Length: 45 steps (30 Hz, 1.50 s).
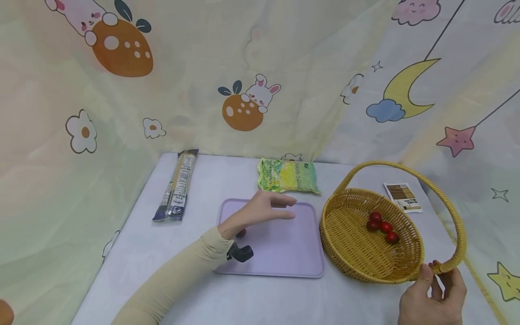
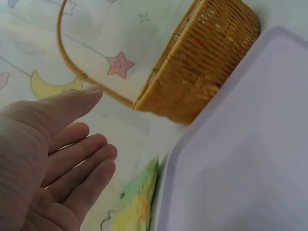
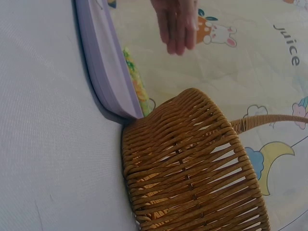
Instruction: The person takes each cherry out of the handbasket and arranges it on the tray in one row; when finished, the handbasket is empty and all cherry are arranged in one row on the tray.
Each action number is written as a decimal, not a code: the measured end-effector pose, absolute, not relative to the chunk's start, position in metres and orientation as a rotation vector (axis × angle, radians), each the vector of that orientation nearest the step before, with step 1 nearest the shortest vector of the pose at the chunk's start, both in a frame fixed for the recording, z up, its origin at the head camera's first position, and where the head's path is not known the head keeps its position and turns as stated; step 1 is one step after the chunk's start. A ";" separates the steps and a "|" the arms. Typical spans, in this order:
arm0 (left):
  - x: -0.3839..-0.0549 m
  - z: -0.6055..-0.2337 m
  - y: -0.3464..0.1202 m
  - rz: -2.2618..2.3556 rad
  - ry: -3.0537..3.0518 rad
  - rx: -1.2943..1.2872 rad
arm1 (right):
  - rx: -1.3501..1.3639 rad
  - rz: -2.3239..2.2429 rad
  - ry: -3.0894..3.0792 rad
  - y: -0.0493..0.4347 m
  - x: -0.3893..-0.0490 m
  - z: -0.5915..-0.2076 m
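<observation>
Wicker basket (image 1: 349, 230) at the right side of the white table (image 1: 268, 302), just beside the lilac tray (image 1: 284, 253), with four dark red round fruits (image 1: 385, 226) lying close together inside. Right hand (image 1: 434, 298) at the near right edge of this basket, with fingers curled, pinching the place where the arched handle (image 1: 460, 230) meets the rim. Left hand (image 1: 260, 210) in the air above the tray, with nothing in hold: fingers (image 2: 94, 190) almost straight, only a little bent, and thumb apart from them, with a wide gap between. Under the left wrist, one more dark red fruit (image 1: 241, 233) on the tray, partly hidden by the arm. At the same wrist, a black device (image 1: 241, 253), beside the end of a beige sleeve (image 1: 178, 280). Behind the tray, a green and yellow packet (image 1: 288, 175), near the far edge of the table; at far left, a long packet (image 1: 176, 187) with dark blue ends; behind the basket, toward right, a small white and brown packet (image 1: 403, 197). Behind all of these, pale cloth (image 1: 191, 99) printed with rabbits, flowers, a moon and stars.
</observation>
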<state>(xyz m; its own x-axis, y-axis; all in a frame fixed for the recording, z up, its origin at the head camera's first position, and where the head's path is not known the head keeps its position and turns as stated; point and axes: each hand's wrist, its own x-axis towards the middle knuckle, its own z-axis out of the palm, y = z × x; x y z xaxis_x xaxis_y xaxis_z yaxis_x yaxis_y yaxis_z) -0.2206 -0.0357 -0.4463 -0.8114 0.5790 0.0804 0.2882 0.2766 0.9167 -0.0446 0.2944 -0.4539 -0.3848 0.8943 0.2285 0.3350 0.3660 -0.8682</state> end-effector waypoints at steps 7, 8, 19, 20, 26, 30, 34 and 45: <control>-0.231 -0.442 0.019 1.649 2.119 0.865 | -0.970 0.989 -1.845 0.301 -0.043 -0.462; -0.233 -0.442 0.025 1.650 2.103 0.875 | -0.953 0.989 -1.836 0.301 -0.043 -0.463; -0.243 -0.439 0.084 1.517 2.112 0.893 | -0.771 0.954 -1.747 0.300 -0.051 -0.461; -0.245 -0.439 0.089 1.500 2.115 0.894 | -0.787 0.953 -1.751 0.299 -0.051 -0.460; -0.252 -0.437 0.123 1.351 2.159 0.947 | -0.885 0.945 -1.831 0.300 -0.047 -0.460; -0.252 -0.433 0.145 1.264 2.196 0.994 | -0.932 0.953 -1.853 0.301 -0.046 -0.463; -0.252 -0.428 0.165 1.221 2.200 1.015 | -0.950 0.961 -1.851 0.302 -0.045 -0.461; -0.264 -0.429 0.192 1.112 2.287 1.023 | -0.800 0.979 -1.749 0.303 -0.050 -0.463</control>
